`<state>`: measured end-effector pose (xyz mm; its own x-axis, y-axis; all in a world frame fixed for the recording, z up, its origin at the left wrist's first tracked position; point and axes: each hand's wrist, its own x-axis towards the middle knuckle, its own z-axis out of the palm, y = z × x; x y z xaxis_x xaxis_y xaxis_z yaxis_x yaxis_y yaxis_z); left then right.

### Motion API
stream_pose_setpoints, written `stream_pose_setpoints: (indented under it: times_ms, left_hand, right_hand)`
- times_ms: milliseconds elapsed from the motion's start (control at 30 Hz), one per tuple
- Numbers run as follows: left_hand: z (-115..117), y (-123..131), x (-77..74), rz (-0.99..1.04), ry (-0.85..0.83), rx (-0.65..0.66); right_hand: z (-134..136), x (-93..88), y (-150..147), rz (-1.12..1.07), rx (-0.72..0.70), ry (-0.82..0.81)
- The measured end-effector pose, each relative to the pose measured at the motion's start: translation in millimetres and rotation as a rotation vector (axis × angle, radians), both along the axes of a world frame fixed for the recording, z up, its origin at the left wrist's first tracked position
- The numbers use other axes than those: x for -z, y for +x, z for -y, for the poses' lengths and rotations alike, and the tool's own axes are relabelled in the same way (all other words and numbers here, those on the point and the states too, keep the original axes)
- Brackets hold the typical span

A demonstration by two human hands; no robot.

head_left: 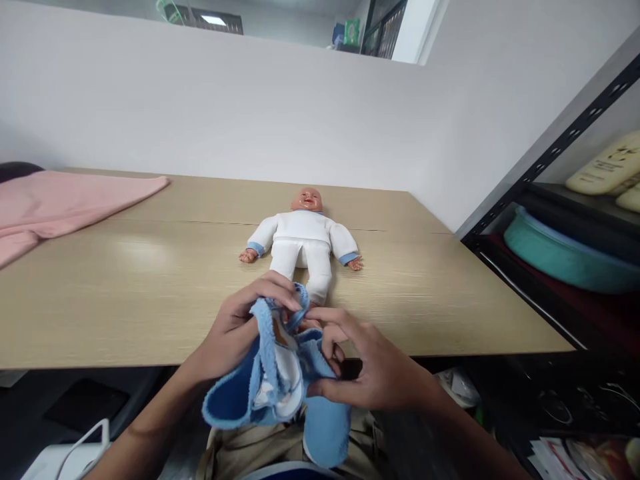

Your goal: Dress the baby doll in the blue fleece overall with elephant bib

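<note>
A blue fuzzy garment (270,380) with white parts is bunched between my hands, over my lap at the table's front edge. My left hand (250,320) grips its upper left part, fingers curled over the cloth. On the other side my right hand (360,360) pinches the cloth between thumb and fingers. A blue flap (327,430) hangs below. Just beyond, a baby doll (303,230) in a white top and trousers with blue cuffs lies face up, its arms spread and its feet partly hidden by my hands and the garment.
The wooden table (150,293) spans the view, against a white wall. Pink cloth (65,200) lies at its left. Black shelving on the right holds a teal basin (570,257) and pale yellow bottles (605,167). A white object (65,460) is at the lower left.
</note>
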<state>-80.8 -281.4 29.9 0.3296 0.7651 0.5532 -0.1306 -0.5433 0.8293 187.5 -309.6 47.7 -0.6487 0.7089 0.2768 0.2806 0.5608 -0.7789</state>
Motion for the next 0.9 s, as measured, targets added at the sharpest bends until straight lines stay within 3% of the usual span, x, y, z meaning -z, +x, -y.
stream_pose_setpoints:
  times_ms: [200, 333, 467, 567, 667, 800, 900]
  left_hand:
    - [-3.4, 1.9, -10.1, -0.117, -0.011, -0.054]
    - [2.1, -4.1, -19.3, -0.096, -0.204, -0.022]
    - [1.1, -31.6, -10.4, -0.202, -0.292, 0.024]
    - [3.7, -55.7, -0.2, -0.369, -0.221, -0.019]
    - [17.9, -67.0, -1.3, -0.598, -0.064, -0.123]
    - [46.9, -52.5, -11.5, -0.775, 0.055, -0.029]
    - [59.2, -28.4, -6.4, -0.759, 0.074, -0.033]
  right_hand:
    - [-13.0, -1.5, -20.6, -0.002, 0.051, 0.314]
    - [-12.2, -0.7, -20.4, -0.113, 0.162, 0.404]
    - [-5.1, 0.5, -10.4, -0.219, 0.298, 0.472]
    - [-2.8, 1.0, -2.0, -0.326, 0.313, 0.439]
    - [-2.2, 0.1, 1.0, -0.382, 0.335, 0.357]
    - [0.8, -4.6, -7.5, -0.436, 0.384, 0.198]
    - [5.2, -8.0, -14.7, -0.455, 0.417, 0.058]
